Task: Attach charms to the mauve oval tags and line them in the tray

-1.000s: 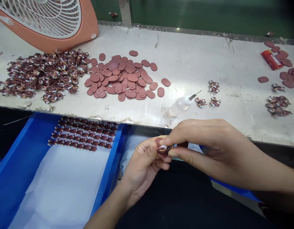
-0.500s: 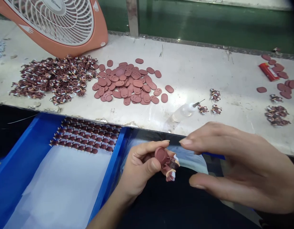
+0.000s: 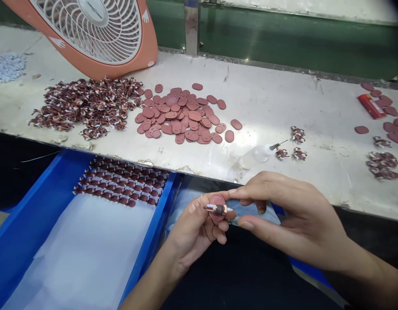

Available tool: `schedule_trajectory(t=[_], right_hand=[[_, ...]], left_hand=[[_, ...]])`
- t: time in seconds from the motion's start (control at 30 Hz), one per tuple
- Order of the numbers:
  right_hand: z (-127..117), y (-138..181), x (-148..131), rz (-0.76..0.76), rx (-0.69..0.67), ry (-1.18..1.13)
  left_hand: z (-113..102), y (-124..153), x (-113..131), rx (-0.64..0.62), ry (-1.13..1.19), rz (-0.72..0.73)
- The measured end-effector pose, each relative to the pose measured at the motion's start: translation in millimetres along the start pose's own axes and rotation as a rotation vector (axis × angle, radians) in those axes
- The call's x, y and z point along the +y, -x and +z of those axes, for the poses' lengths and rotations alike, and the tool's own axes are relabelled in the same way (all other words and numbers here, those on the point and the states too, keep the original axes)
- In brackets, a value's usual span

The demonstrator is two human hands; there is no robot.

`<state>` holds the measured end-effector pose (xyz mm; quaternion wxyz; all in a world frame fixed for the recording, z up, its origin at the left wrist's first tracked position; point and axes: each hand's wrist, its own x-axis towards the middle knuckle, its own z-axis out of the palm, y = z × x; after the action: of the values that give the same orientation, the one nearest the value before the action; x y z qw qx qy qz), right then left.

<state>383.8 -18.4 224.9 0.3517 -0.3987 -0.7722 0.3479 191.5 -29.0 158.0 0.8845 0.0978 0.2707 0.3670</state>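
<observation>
My left hand (image 3: 194,226) is closed on a small painted figurine (image 3: 220,209), brown with white and tan parts, set against a reddish-brown oval base (image 3: 217,199). Whether the two are joined I cannot tell. My right hand (image 3: 292,215) is just to the right, thumb and index finger apart, nothing between them. Its index fingertip reaches the edge of the oval base, touching or nearly so. On the bench above lies a clear needle-tipped bottle (image 3: 257,156), pointing at several loose small figurines (image 3: 298,134).
An orange fan (image 3: 121,71) stands behind a heap of figurines (image 3: 85,105) and a pile of oval bases (image 3: 186,114). Below the bench edge, a blue bin (image 3: 168,189) holds rows of figurines on bases (image 3: 121,185). A red packet (image 3: 371,106) lies far right.
My right hand has come left to the base. The figurine in my left hand has turned so it lies crosswise over the base. The view has shifted slightly.
</observation>
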Motion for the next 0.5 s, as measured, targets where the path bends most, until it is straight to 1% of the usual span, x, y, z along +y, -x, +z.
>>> schedule_trajectory(t=[0.17, 0.33, 0.5], right_hand=[[8, -4, 0, -0.012, -0.006, 0.013], [14, -6, -1, -0.006, -0.010, 0.017], [18, -7, -1, -0.001, 0.005, -0.001]], left_hand=[[2, 2, 1, 0.014, -0.004, 0.024], [4, 4, 1, -0.013, -0.026, 0.041], [1, 3, 1, -0.034, -0.035, 0.055]])
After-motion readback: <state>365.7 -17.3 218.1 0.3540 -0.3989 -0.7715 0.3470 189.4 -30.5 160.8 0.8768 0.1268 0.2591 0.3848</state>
